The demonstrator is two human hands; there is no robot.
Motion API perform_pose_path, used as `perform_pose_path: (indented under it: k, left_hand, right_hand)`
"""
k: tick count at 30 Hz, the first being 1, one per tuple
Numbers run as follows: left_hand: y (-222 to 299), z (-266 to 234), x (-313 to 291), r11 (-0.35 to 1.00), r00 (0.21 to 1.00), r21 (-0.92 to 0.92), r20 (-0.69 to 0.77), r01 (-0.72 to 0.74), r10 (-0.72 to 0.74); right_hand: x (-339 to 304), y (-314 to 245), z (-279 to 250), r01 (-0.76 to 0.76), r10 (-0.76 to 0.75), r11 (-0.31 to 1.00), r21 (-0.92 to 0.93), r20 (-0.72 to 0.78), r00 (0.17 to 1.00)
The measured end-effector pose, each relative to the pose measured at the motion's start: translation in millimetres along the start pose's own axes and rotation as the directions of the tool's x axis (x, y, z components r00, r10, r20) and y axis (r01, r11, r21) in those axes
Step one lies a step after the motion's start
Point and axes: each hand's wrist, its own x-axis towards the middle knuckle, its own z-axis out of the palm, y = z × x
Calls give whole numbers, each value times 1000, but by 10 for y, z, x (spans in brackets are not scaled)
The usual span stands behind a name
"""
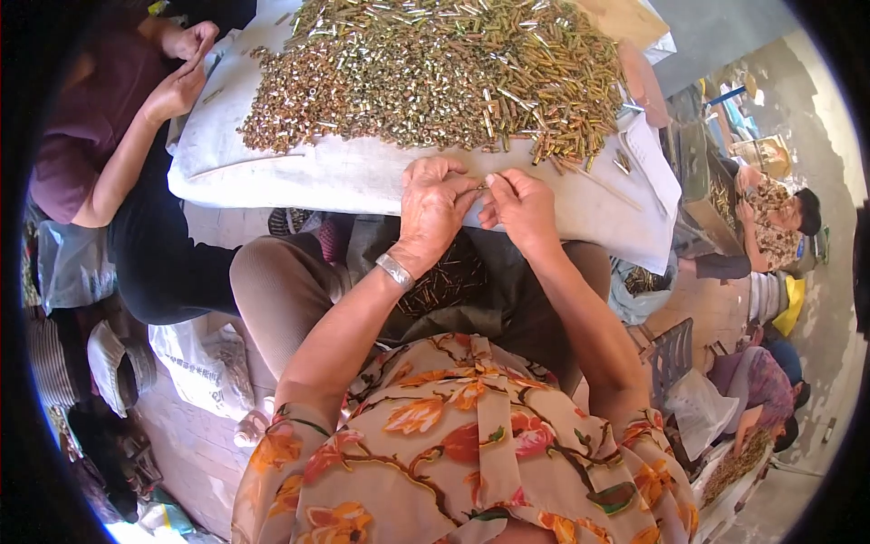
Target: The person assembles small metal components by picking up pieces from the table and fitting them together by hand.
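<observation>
Two grips, our left hand point(435, 204) and right hand point(523, 208), pinching small metal piece point(483, 187) near tabletop point(344, 186) edge; fingertip slip could drop it among lap pieces point(446, 279).

Nuts point(362, 100) lie left of pins point(566, 100) on the table point(349, 170).

Left hand point(437, 201) and right hand point(522, 208) pinch close beside each other.

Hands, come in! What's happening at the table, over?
Left hand, right hand: pinching a tiny metal piece between them. Metal parts heaped beyond. Thin stick lies right, apart from both hands.
</observation>
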Motion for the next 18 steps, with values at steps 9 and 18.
perform_pose_path:
  k: [9, 18]
  left_hand:
    - [-76, -26, -66, 1000, 998, 27, -55, -13, 14]
    - [-94, -113, -163, 1000, 999, 17, -43, 11, -11]
  right_hand:
    - [84, 7, 120, 273, -249, 769, -578, 123, 961]
    - [50, -17, 10, 38, -22, 981, -188, 90, 996]
